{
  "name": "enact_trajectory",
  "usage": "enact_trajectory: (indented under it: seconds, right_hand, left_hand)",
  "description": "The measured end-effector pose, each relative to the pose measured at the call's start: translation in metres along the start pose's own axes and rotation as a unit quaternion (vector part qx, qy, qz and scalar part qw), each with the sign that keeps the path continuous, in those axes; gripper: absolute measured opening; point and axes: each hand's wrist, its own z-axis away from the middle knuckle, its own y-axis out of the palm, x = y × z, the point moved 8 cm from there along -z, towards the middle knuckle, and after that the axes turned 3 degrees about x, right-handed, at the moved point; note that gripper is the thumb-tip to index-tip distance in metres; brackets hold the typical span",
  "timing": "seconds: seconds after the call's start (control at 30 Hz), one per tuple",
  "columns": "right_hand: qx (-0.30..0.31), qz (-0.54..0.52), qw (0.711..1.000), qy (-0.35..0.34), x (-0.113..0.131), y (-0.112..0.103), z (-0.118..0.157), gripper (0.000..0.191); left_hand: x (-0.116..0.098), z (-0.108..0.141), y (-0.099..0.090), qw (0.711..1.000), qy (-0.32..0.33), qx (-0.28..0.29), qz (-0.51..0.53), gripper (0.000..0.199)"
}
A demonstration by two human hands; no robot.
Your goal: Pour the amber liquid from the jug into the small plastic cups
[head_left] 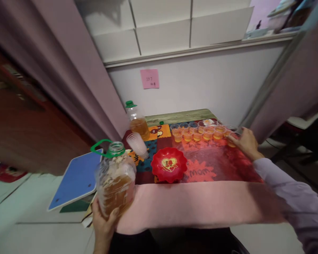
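My left hand grips the lower part of a large clear plastic jug at the table's front left. Amber liquid fills part of it, its mouth is uncapped, and a green handle juts from the neck. At the far right, fingers of my right hand close around the rim of a clear plastic cup with amber liquid. That cup ends a row of similar filled cups; more clear cups stand behind, their contents hard to make out.
A red scalloped bowl sits mid-table. A stack of clear cups lies tilted left of it. Behind stand a green-capped jug and a loose green cap. A blue board is at the left; a wall rises behind.
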Motion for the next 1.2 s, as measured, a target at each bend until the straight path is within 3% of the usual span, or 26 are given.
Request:
enact_trajectory:
  seconds: [0.07, 0.13, 0.2, 0.27, 0.4, 0.5, 0.57, 0.67, 0.8, 1.2]
  right_hand:
    - [-0.026, -0.078, 0.996, -0.044, 0.030, -0.004, 0.009, 0.059]
    - [-0.011, -0.184, 0.979, -0.082, 0.077, -0.003, 0.026, 0.050]
    - [0.042, -0.292, 0.945, -0.141, 0.141, -0.001, 0.054, 0.045]
    - [0.106, -0.333, 0.908, -0.230, 0.217, 0.001, 0.089, 0.034]
    - [0.195, -0.313, 0.850, -0.377, 0.350, 0.013, 0.152, 0.018]
    - [0.228, -0.200, 0.840, -0.449, 0.418, 0.041, 0.179, 0.019]
    - [0.257, -0.101, 0.830, -0.485, 0.449, 0.065, 0.193, 0.027]
    - [0.289, 0.018, 0.810, -0.510, 0.474, 0.095, 0.208, 0.038]
    - [0.299, 0.059, 0.804, -0.510, 0.485, 0.112, 0.217, 0.031]
    - [0.252, 0.009, 0.849, -0.465, 0.483, 0.107, 0.197, 0.017]
  left_hand:
    - [0.003, 0.004, 0.005, 0.999, -0.031, 0.020, 0.034, 0.106]
    - [0.004, 0.008, 0.008, 0.997, -0.041, 0.024, 0.057, 0.111]
    - [0.004, 0.010, 0.011, 0.996, -0.041, 0.032, 0.069, 0.112]
    - [0.003, 0.012, 0.013, 0.995, -0.034, 0.038, 0.084, 0.112]
    - [0.002, 0.014, 0.015, 0.994, -0.028, 0.033, 0.099, 0.114]
    - [-0.002, 0.015, 0.017, 0.993, -0.024, 0.037, 0.105, 0.115]
    - [-0.006, 0.015, 0.018, 0.993, -0.020, 0.035, 0.109, 0.114]
    - [-0.009, 0.016, 0.017, 0.994, -0.015, 0.027, 0.108, 0.112]
    - [-0.010, 0.018, 0.019, 0.991, -0.017, 0.026, 0.128, 0.116]
    - [-0.018, 0.020, 0.021, 0.989, -0.015, 0.028, 0.144, 0.116]
